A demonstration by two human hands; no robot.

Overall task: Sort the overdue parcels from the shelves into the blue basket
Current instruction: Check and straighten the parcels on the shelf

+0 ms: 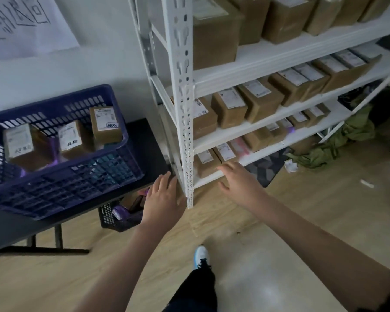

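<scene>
The blue basket (61, 183) stands on a dark table at the left and holds three brown labelled parcels (105, 123). A white metal shelf unit (186, 131) at the right carries rows of brown parcels (229, 108) on several levels. My left hand (163, 199) hovers with straight fingers beside the shelf's front post, holding nothing. My right hand (239, 181) reaches with spread fingers toward the lowest shelf, just in front of a small parcel (206, 162) there, holding nothing.
A dark table (14, 230) bears the basket. Under it sits a black crate (119, 216) with purple items. Green cloth (338, 145) and scraps lie on the wood floor at the right. My foot in a white shoe (202, 255) stands below.
</scene>
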